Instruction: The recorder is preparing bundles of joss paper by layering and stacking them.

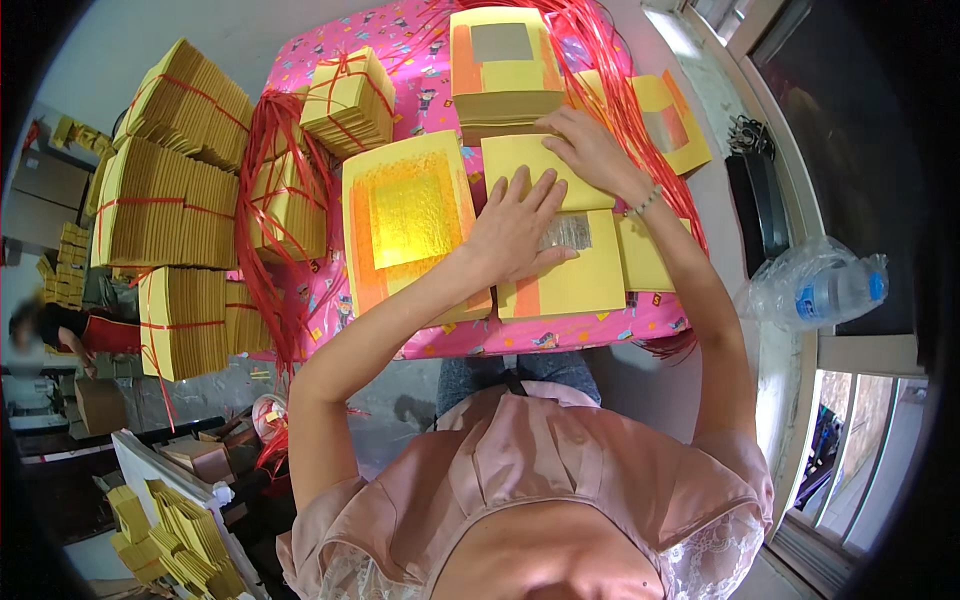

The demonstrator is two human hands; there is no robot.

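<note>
My left hand (515,225) lies flat with fingers spread, pressing on a stack of yellow paper sheets (590,285) in front of me. The sheet near its thumb bears an orange strip and a silver foil square (568,232). Beyond it, my right hand (590,150) rests on the far edge of a plain yellow sheet (512,155), fingers extended and slightly bent, holding nothing visible. Left of my hands stands a thick stack of yellow sheets topped with a gold foil square (410,215) on orange. A taller stack with a grey foil square (500,43) sits behind.
A pink patterned cloth (420,95) covers the table. Red plastic strings (272,180) hang at left, and more (620,110) lie at right. Several tied yellow bundles (165,205) are piled on the left. A plastic-wrapped bottle (830,290) lies at right. Another person (70,325) is far left.
</note>
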